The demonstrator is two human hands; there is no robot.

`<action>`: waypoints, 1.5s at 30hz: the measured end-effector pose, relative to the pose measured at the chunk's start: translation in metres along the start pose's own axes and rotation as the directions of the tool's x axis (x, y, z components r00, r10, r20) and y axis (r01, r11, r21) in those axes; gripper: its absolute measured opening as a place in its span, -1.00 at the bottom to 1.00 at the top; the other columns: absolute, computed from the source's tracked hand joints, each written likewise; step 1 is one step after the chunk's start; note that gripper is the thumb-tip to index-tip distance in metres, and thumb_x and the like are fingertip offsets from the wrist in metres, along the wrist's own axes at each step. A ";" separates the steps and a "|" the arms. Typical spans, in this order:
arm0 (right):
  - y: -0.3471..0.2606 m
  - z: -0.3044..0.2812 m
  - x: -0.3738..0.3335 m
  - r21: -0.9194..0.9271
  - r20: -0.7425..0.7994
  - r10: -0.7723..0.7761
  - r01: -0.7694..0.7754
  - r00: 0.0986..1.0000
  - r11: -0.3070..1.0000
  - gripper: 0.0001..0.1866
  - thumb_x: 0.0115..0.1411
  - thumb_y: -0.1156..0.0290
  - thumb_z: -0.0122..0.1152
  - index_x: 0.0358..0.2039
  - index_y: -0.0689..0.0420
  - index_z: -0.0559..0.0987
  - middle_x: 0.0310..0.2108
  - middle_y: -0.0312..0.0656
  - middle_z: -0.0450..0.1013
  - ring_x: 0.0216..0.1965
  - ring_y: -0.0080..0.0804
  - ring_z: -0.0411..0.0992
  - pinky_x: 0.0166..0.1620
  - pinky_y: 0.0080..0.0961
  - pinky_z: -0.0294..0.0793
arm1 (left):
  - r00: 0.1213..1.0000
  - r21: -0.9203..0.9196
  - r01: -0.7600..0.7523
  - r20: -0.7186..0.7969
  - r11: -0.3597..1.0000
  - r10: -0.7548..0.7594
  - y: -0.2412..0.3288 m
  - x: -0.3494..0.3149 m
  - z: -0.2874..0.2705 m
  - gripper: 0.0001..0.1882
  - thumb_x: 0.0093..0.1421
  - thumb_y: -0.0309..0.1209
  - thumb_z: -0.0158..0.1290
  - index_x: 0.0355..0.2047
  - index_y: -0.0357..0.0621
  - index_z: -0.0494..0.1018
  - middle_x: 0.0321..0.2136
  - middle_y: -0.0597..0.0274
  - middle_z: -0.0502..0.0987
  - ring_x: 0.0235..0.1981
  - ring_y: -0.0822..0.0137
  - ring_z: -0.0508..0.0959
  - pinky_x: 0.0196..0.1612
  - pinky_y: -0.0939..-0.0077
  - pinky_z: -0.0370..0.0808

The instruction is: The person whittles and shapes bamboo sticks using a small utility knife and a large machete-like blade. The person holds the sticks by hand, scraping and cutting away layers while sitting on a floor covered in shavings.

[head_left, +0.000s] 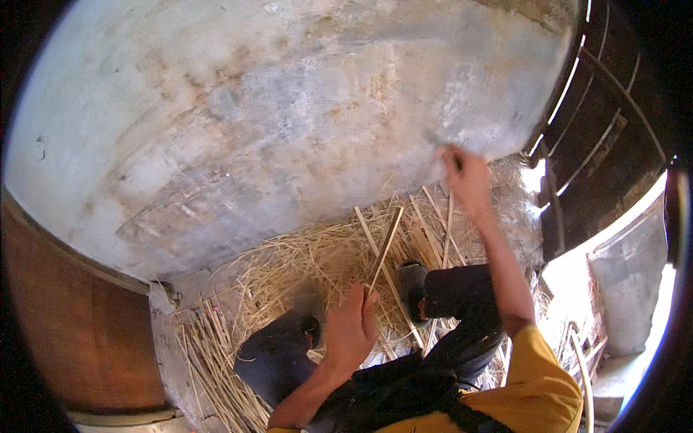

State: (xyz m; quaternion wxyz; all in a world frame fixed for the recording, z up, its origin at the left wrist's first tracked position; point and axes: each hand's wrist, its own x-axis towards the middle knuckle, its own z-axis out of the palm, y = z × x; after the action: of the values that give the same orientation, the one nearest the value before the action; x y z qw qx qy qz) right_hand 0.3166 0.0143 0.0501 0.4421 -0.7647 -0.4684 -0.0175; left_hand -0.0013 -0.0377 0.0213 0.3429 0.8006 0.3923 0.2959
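Note:
My left hand [352, 326] is closed around the lower end of a bamboo strip [387, 242]. The strip slants up and away, pale along one edge and darker along the other. Up and to the right, apart from the strip, my right hand [468, 179] is raised near the wall with its fingers curled. Motion smears it; a small dark, partly greenish bit shows at its fingertips, too blurred to name. Below both hands my legs are bent apart, with dark shoes [413, 283] among the shavings.
Curly pale shavings [289, 263] cover the floor ahead of me. Several cut strips [216, 361] lie in a bundle at the left, more near my right foot. A stained wall [303, 130] rises close in front. A brown wooden panel [79, 310] stands left, dark slatted panelling [599, 137] right.

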 end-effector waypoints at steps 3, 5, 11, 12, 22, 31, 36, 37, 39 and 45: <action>0.015 -0.022 0.008 0.339 -0.066 0.044 -0.019 0.997 0.941 -0.59 0.39 0.04 0.07 -0.17 0.13 0.67 -0.50 -0.29 0.48 -0.53 -0.52 0.35 -0.44 -0.40 0.33 | 0.986 0.004 0.106 0.132 0.994 -0.105 -0.024 0.008 -0.002 -0.73 0.46 -0.29 -0.09 -0.12 -0.28 0.43 -0.55 -0.10 0.46 -0.55 -0.10 0.50 -0.43 0.20 0.38; 0.009 -0.017 -0.007 0.436 0.036 0.090 -0.096 0.995 0.895 -0.58 0.42 0.00 0.04 -0.13 0.08 0.66 -0.49 -0.43 0.36 -0.50 -0.59 0.26 -0.41 -0.51 0.29 | 0.982 -0.127 0.133 0.151 0.983 -0.113 -0.031 0.015 0.002 -0.68 0.49 -0.25 -0.12 0.00 -0.24 0.44 -0.60 0.08 0.40 -0.58 0.10 0.45 -0.46 0.26 0.34; -0.039 0.021 -0.057 0.607 0.535 -0.054 -0.339 0.843 0.719 -0.66 0.31 0.16 0.30 0.02 0.03 0.60 -0.56 -0.52 0.31 -0.61 -0.77 0.09 -0.55 -0.66 0.00 | 0.937 -0.362 0.260 0.320 0.895 -0.142 -0.023 0.028 -0.007 -0.59 0.53 -0.21 -0.19 0.22 -0.12 0.41 -0.63 0.46 0.22 -0.61 0.55 0.25 -0.52 0.51 0.22; -0.039 0.023 -0.060 0.639 0.550 -0.093 -0.346 0.830 0.687 -0.65 0.29 0.20 0.33 0.04 0.02 0.60 -0.54 -0.51 0.36 -0.62 -0.77 0.08 -0.56 -0.66 0.00 | 0.950 -0.407 0.229 0.292 0.884 -0.112 -0.023 0.028 -0.005 -0.60 0.53 -0.23 -0.20 0.22 -0.11 0.41 -0.64 0.46 0.22 -0.62 0.57 0.23 -0.53 0.54 0.19; -0.034 0.020 -0.066 0.639 0.663 -0.012 -0.557 0.748 0.531 -0.72 0.23 0.18 0.42 -0.14 0.03 0.62 -0.38 -0.47 0.54 -0.56 -0.77 0.25 -0.54 -0.69 0.14 | 0.894 -0.581 0.343 0.443 0.738 -0.066 -0.018 0.031 -0.008 -0.67 0.52 -0.29 -0.15 0.20 -0.07 0.37 -0.61 0.47 0.30 -0.64 0.58 0.25 -0.55 0.59 0.21; -0.032 0.024 -0.071 0.676 0.645 -0.034 -0.548 0.764 0.493 -0.74 0.22 0.17 0.43 -0.17 -0.03 0.61 -0.39 -0.48 0.53 -0.54 -0.77 0.24 -0.55 -0.69 0.10 | 0.951 -0.554 0.285 0.267 0.782 -0.158 -0.016 0.031 -0.005 -0.63 0.46 -0.35 -0.02 0.24 -0.02 0.32 -0.50 0.44 0.41 -0.59 0.59 0.35 -0.57 0.65 0.26; -0.038 0.019 -0.068 0.655 0.673 -0.043 -0.567 0.739 0.499 -0.73 0.20 0.22 0.45 -0.15 0.01 0.63 -0.38 -0.45 0.56 -0.51 -0.76 0.29 -0.52 -0.69 0.15 | 0.942 -0.571 0.319 0.275 0.756 -0.190 -0.021 0.031 -0.007 -0.62 0.42 -0.46 0.01 0.23 -0.04 0.37 -0.44 0.27 0.47 -0.57 0.45 0.42 -0.50 0.53 0.37; -0.038 0.020 -0.068 0.655 0.674 -0.045 -0.568 0.738 0.499 -0.73 0.20 0.22 0.45 -0.15 0.01 0.63 -0.38 -0.45 0.56 -0.51 -0.76 0.29 -0.52 -0.69 0.15 | 0.943 -0.571 0.319 0.273 0.756 -0.192 -0.024 0.032 -0.007 -0.62 0.42 -0.46 0.01 0.23 -0.04 0.37 -0.44 0.27 0.47 -0.57 0.45 0.42 -0.50 0.53 0.37; -0.037 0.022 -0.069 0.647 0.639 -0.014 -0.528 0.769 0.550 -0.73 0.19 0.26 0.46 -0.15 0.04 0.64 -0.37 -0.43 0.57 -0.50 -0.74 0.33 -0.50 -0.68 0.19 | 0.973 -0.038 -0.195 -0.133 0.980 0.188 -0.030 0.037 -0.005 -0.68 0.35 -0.48 0.10 0.11 -0.10 0.49 -0.36 0.17 0.54 -0.40 0.32 0.53 -0.34 0.41 0.48; -0.034 0.028 -0.072 0.649 0.582 -0.031 -0.441 0.813 0.620 -0.81 0.20 0.49 0.38 -0.17 0.13 0.61 -0.44 -0.42 0.52 -0.59 -0.79 0.20 -0.56 -0.70 0.05 | 0.952 0.131 -0.182 -0.227 0.975 0.208 -0.030 0.039 -0.018 -0.64 0.17 -0.63 0.19 -0.01 -0.09 0.59 -0.29 0.08 0.56 -0.28 0.11 0.59 -0.20 0.30 0.52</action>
State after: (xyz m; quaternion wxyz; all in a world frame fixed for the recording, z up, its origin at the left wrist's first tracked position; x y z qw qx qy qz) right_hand 0.2404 -0.0113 0.0234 0.5685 -0.5294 -0.4408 0.4497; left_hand -0.0072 0.0143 0.0161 0.2184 0.8114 0.3652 0.4008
